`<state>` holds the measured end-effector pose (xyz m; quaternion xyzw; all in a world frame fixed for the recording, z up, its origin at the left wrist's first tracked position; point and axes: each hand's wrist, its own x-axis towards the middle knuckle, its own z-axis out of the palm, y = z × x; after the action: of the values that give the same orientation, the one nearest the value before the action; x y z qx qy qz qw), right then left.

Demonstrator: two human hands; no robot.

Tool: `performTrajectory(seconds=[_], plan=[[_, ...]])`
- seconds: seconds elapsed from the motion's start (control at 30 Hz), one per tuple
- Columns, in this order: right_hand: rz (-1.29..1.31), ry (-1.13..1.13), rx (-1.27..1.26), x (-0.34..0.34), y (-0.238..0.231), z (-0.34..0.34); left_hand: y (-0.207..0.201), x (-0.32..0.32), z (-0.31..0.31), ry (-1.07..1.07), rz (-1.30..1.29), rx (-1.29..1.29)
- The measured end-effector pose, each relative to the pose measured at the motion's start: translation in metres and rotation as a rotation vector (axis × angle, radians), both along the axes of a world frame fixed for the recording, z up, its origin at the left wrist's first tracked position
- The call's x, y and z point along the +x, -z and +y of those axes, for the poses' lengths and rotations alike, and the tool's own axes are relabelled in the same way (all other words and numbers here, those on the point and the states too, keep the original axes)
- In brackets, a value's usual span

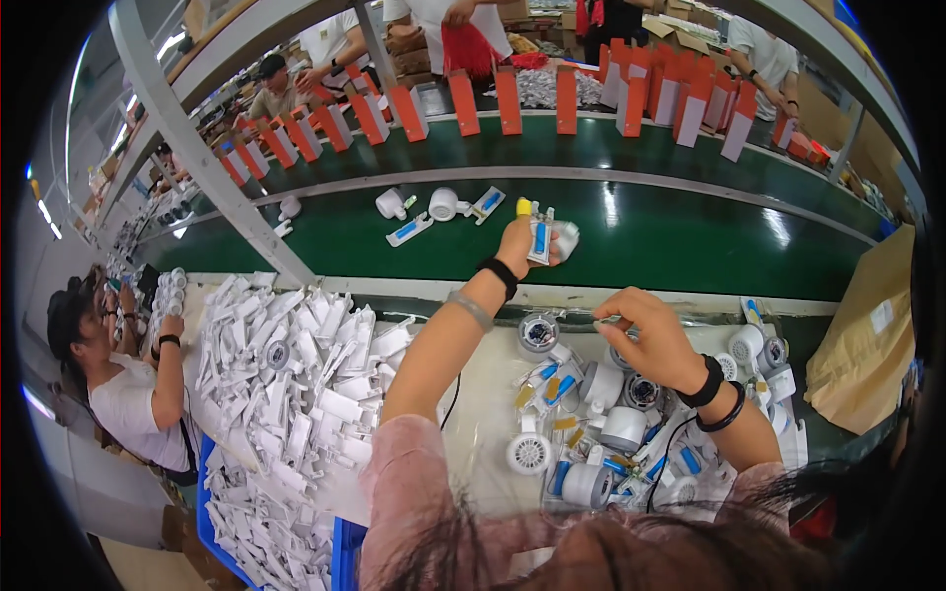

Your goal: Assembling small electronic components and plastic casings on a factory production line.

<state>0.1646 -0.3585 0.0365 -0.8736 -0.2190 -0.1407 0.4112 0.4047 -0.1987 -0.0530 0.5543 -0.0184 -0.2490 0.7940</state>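
Note:
My left hand (516,242) reaches out over the green conveyor belt and grips a small white fan assembly (540,242) with a blue battery on it. A second white part beside it is blurred. A yellow cover is visible at one fingertip. Nearer to me, my right hand (645,335) hovers above a pile of white fan heads (624,429), its fingers half curled and apart with nothing visible between them. A round fan head with exposed wiring (539,334) lies just left of that hand. Loose blue batteries and yellow-brown pieces are mixed into the pile.
White plastic shells (305,364) heap up at the left, spilling over a blue bin (347,552). Fan parts (443,205) lie on the belt. Orange-and-white boxes (508,101) line the far side, where people work. Another person (128,384) sits left. A brown carton (862,335) stands right.

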Motion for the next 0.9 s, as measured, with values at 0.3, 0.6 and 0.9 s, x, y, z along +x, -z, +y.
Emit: performTrajectory(seconds=[0.3, 0.6, 0.9], plan=[[-0.039, -0.09, -0.119, -0.01, -0.008, -0.001, 0.037, 0.072, 0.059, -0.665, -0.845, 1.24], [-0.001, -0.143, -0.279, -0.02, -0.004, -0.006, 0.056, 0.117, 0.188, -0.511, -0.509, 1.853], [-0.012, -0.232, -0.294, -0.016, 0.001, 0.001, 0.018, 0.119, 0.197, -0.21, -0.465, 1.718]])
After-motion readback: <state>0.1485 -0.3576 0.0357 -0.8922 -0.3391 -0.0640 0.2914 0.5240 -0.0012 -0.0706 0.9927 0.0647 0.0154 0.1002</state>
